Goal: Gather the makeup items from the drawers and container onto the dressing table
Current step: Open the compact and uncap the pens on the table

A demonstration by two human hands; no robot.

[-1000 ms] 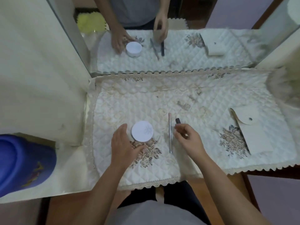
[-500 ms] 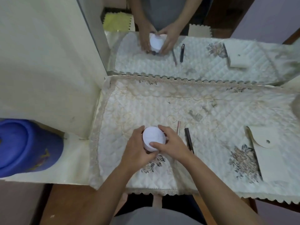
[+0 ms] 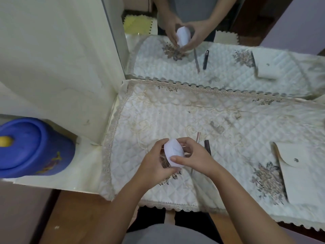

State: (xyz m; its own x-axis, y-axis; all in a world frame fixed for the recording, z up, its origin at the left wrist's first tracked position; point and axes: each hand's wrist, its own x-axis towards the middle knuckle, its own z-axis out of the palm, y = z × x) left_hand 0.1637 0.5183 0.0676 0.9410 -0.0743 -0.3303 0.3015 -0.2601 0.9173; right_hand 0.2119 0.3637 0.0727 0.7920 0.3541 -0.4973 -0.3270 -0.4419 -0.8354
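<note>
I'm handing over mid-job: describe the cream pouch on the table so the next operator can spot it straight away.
Start at the quilted white table cover in front of the mirror and go to its right end. The cream pouch lies flat there, beside a grey floral print. Unlike the two slim pencils near the hands, it is broad and flat, with a rounded flap and a small snap.

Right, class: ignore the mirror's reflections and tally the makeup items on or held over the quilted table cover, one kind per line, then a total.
White round jar, held in both hands: 1
Slim pencils or sticks, one pinkish and one dark: 2
Cream snap pouch: 1
Total: 4
</note>
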